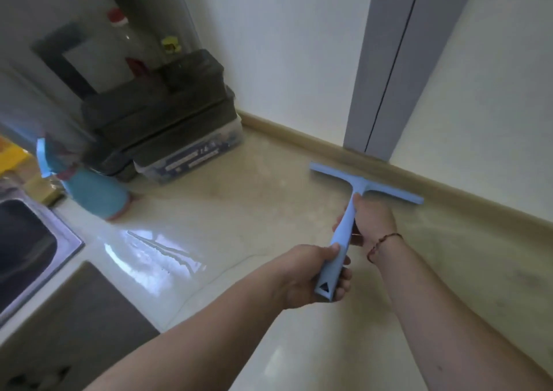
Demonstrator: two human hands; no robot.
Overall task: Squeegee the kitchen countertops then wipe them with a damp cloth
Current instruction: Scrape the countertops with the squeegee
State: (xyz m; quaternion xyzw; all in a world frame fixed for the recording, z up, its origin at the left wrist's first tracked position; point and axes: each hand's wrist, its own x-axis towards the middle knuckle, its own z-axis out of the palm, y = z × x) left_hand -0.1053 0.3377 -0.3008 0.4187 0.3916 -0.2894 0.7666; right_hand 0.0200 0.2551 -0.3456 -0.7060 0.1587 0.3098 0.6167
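- Both hands grip the pale blue squeegee (pixel 344 229) by its handle: the left hand (pixel 314 274) is wrapped around the butt end nearest the person, and the right hand (pixel 372 226) curls around the neck just behind the blade, thumb lying along the stem.
- The squeegee sits on the cream desk (pixel 239 211), its blade close to and roughly parallel with the tan backsplash strip (pixel 299 139), just short of the grey door frame (pixel 377 91).
- It looks like a light, rigid plastic tool with a flexible rubber edge; judged from that, the blade should bend slightly under pressure while the handle stays stiff.
- The 2-handed hold suits it: the hand near the blade supplies downward force, the rear hand steers.
- Water glistens on the desk to the left of the squeegee, toward the sink (pixel 33 241), so the handle may turn slippery.
- A blue spray bottle (pixel 92 193) and stacked dark containers (pixel 161 121) stand well left of the squeegee, out of a straight pull toward the person.
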